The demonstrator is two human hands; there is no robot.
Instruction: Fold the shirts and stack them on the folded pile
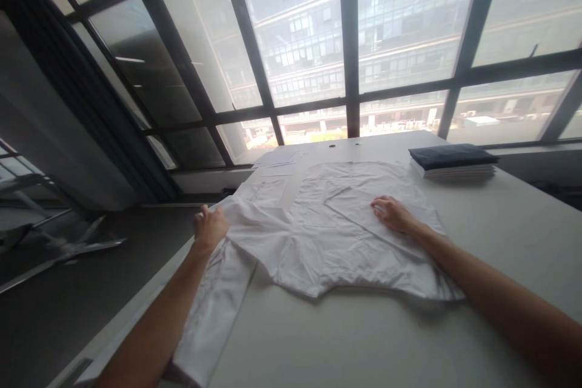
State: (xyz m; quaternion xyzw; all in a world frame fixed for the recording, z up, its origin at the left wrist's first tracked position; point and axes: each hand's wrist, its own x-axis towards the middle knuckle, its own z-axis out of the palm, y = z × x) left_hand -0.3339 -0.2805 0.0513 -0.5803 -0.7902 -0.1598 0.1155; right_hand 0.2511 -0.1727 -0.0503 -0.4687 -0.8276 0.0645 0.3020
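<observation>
A white shirt [359, 218] lies spread out and wrinkled on the white table [354, 339]. My left hand [211, 227], at the left table edge, is closed around a part of the shirt that looks like a sleeve. That part stretches from the hand toward the body of the shirt. On the right side of the shirt rests my right hand [393, 213], its fingers slightly bent and lying on the cloth. Below my left forearm, more white cloth [218, 309] lies along the table's left edge. Whether it belongs to the same shirt, I cannot tell.
At the back right of the table sits a folded stack with a dark blue piece [452, 156] on top of white ones. Flat white sheets [277, 160] lie at the back left. Beyond stand large windows [304, 30] and a dark curtain [86, 85].
</observation>
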